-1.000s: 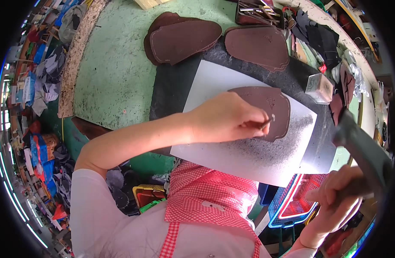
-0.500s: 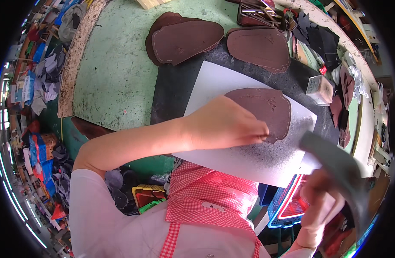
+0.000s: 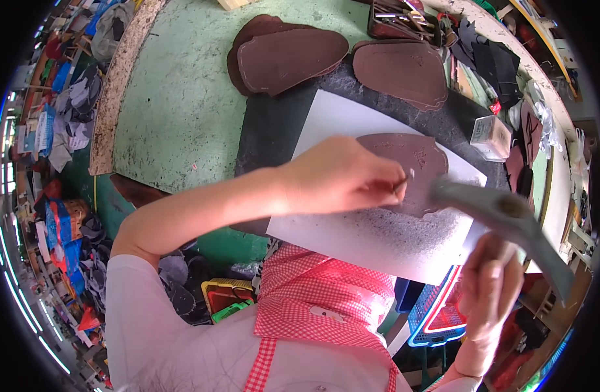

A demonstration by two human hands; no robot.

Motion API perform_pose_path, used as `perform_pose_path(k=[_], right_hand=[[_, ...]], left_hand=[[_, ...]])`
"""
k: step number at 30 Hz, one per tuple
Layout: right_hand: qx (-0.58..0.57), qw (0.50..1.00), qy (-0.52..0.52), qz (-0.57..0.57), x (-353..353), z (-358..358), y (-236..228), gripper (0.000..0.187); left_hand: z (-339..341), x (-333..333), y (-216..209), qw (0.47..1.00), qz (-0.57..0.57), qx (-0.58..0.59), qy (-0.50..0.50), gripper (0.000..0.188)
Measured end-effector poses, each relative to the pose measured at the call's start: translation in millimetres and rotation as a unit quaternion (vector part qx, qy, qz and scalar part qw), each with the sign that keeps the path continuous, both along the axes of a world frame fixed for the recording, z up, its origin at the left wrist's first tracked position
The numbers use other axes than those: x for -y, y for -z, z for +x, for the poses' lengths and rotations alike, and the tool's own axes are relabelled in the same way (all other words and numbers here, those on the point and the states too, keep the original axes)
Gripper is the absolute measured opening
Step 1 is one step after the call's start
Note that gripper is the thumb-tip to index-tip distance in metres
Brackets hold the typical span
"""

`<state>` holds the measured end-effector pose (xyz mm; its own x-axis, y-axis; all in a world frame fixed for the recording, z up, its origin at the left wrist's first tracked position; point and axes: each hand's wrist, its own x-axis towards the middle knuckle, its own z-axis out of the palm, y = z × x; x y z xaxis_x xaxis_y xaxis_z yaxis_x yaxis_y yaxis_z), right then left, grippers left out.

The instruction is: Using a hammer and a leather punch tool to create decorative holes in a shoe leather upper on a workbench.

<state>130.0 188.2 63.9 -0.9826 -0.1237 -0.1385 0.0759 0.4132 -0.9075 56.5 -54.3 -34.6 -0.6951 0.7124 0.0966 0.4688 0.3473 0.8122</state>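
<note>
My left hand (image 3: pixel 349 175) is closed around a slim metal punch (image 3: pixel 411 174); only its bright end shows past my fingers. It is over a dark brown leather piece (image 3: pixel 421 160) with a pale outline and small holes near its top. That piece lies on a white board (image 3: pixel 319 137) speckled with dark bits toward its near right. In my right hand (image 3: pixel 489 287) is a hammer (image 3: pixel 502 212), gripped by the handle just below its grey metal head. The hammer's head is raised beside the leather's right edge, close to the punch.
Stacked brown leather pieces (image 3: pixel 293 59) lie at the back, with another stack (image 3: pixel 401 72) to their right. Behind them is a box of metal tools (image 3: pixel 401 29). A small clear box (image 3: pixel 490 138) stands right of the board. Blue and red baskets (image 3: pixel 430 320) are below the table edge.
The hammer has swung left and its head is now nearer my left hand. My left hand has turned a little, bringing the punch's end into sight. The view has shifted slightly.
</note>
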Motion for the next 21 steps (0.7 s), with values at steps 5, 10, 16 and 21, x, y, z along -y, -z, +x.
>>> perform_pose_path(k=[5,10,16,21], right_hand=[[0.154,0.842,-0.431,-0.287,-69.4,-59.0,-30.8,0.023],[0.067,0.991,-0.076,0.090,-11.9,5.7,0.6,0.036],[0.199,0.848,-0.447,-0.205,-57.9,-61.1,-33.7,0.035],[-0.027,0.993,-0.047,0.109,8.8,10.1,6.9,0.045]], left_hand=[[-5.5,-11.0,-0.6,0.991,0.090,0.097,0.018,0.014],[5.3,2.4,-11.0,0.995,-0.045,-0.084,0.023,0.012],[-5.1,-3.1,2.1,0.994,0.105,0.043,0.011,0.013],[4.6,4.0,1.0,0.996,0.024,-0.088,-0.006,0.011]])
